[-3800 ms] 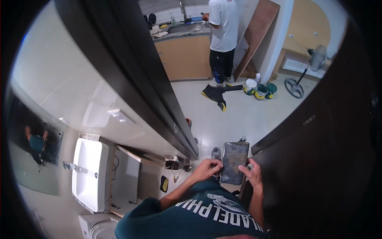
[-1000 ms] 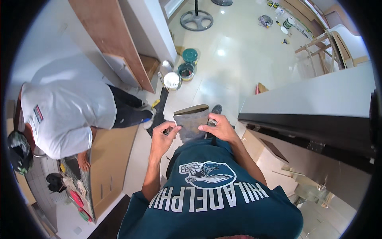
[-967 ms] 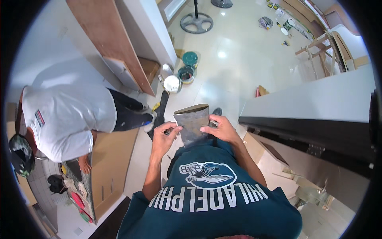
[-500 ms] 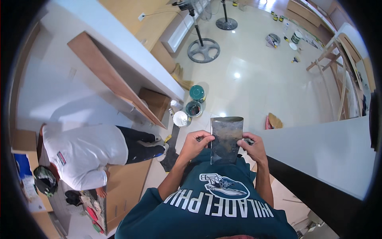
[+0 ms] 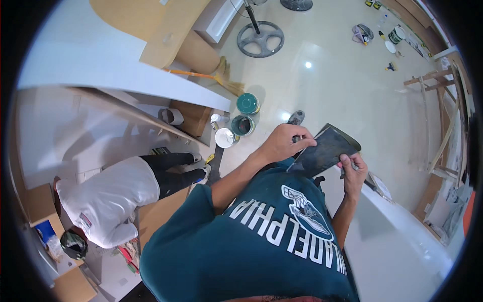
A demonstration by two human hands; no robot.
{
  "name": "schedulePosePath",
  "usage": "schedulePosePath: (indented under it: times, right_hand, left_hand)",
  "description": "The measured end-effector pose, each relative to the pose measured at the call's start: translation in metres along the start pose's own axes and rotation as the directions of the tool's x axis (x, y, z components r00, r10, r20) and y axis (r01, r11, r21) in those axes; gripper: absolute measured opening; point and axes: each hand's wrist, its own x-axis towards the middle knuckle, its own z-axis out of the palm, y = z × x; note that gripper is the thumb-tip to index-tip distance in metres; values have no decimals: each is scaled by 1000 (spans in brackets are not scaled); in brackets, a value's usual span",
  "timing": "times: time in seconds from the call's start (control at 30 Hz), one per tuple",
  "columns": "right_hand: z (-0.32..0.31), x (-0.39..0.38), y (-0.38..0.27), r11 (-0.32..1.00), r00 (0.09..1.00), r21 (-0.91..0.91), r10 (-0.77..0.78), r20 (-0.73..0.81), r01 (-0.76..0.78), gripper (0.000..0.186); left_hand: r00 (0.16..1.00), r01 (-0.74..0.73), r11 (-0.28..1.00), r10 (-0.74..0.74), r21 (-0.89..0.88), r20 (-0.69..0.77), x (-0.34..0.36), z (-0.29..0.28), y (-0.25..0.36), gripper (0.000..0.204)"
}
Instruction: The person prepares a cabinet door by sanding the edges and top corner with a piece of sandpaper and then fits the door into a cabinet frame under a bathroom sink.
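Dark sheet [image 5: 322, 152], tilted, between the hands. Right hand [image 5: 353, 170]: curled, gripping the sheet's right edge, thumb uppermost. Left hand [image 5: 289, 142]: nearly closed, fingertips at the left edge, grip uncertain. Farther left, buckets [image 5: 247, 104] on the floor [image 5: 282, 75].

White capital lettering [image 5: 278, 234], helmet emblem [image 5: 308, 214] on teal shirt [image 5: 201, 259].
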Motion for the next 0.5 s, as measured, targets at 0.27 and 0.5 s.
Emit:
schedulePosePath:
  times: [0.27, 0.5]
  right_hand:
    - [-1, 138, -82, 998, 994, 8, 61, -90, -60, 21]
    - [-25, 219, -117, 969, 977, 237, 110, -182, -65, 19]
  left_hand:
    - [985, -24, 1000, 26, -15, 171, 190, -55, 6, 13]
    - [941, 60, 998, -69, 36, 332, 311, -63, 40, 13]
